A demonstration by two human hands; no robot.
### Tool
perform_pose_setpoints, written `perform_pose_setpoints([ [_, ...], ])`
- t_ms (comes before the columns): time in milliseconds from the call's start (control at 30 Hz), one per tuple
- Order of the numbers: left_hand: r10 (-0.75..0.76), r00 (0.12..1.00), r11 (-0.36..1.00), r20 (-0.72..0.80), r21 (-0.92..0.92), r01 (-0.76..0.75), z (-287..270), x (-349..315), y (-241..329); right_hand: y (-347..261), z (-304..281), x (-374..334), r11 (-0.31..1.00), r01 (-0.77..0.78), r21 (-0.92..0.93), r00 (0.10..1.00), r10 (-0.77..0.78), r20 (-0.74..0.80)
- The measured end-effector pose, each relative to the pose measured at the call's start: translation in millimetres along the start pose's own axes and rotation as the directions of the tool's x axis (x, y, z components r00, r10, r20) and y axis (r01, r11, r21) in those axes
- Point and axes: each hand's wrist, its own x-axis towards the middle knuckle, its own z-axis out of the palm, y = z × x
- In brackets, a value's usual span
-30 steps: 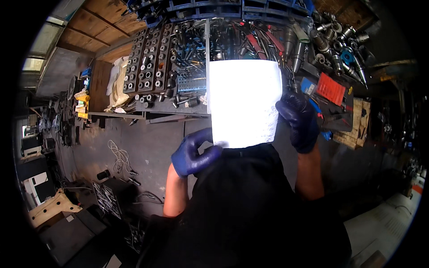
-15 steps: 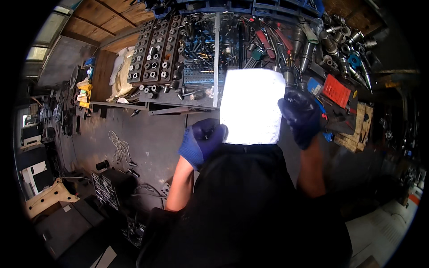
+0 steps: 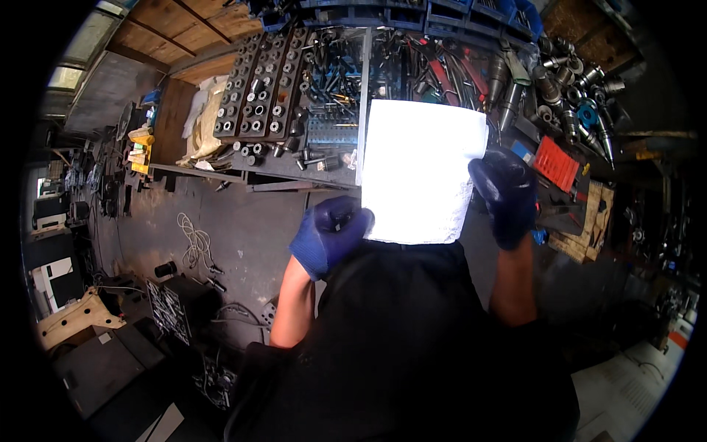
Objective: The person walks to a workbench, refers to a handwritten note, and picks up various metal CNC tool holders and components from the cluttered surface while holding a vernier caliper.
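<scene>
Between my hands, in front of my body, is a bright white sheet of paper (image 3: 420, 173), too washed out to show what is on it. My left hand (image 3: 331, 234), in a blue coated glove, is closed on its lower left edge. At the right edge, my right hand (image 3: 507, 193), gloved the same way, pinches the sheet with curled fingers. The paper hides part of the workbench (image 3: 324, 174) behind it.
On the bench are racks of round collets (image 3: 254, 110), a blue tray of drill bits (image 3: 331, 131), red-handled tools (image 3: 442, 77) and a heap of metal tool holders (image 3: 571, 96). Blue bins (image 3: 398, 16) line the back. A coiled cable (image 3: 195, 239) lies on the floor at left.
The sheet has spread wider and its upper right corner has moved right. My right hand has shifted slightly right; my left hand keeps its hold. The view has moved a little.
</scene>
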Motion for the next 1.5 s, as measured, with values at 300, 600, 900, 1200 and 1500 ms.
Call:
perform_pose_setpoints([
  [300, -0.071, 0.997, 0.991, 0.023, -0.112, 0.073, -4.2, 2.2, 15.2, -0.6, 4.6, 9.6, 0.992, 0.056, 0.114, 0.998, -0.051, -0.044],
  [600, -0.007, 0.998, 0.957, 0.058, -0.288, 0.023, -11.0, 0.8, 5.1, 3.3, -4.1, 21.5, 0.991, 0.086, 0.106, 0.994, -0.093, 0.061],
  [900, 0.006, 0.998, 0.995, -0.057, -0.1, -0.012, -3.8, 2.6, 10.5, -1.4, -0.7, 12.9, 0.987, 0.077, 0.139, 0.993, -0.089, 0.08],
  [1200, 0.035, 0.997, 0.988, -0.064, -0.15, -0.044, -6.1, -0.5, 9.7, -1.8, 0.8, 12.6, 0.953, 0.259, -0.159, 0.965, -0.26, 0.011],
  [1500, -0.002, 0.988, 0.981, -0.155, -0.194, -0.028, -10.8, -2.1, -0.1, 59.8, -40.8, 6.5, 0.974, -0.071, 0.214, 0.981, 0.107, -0.163],
])
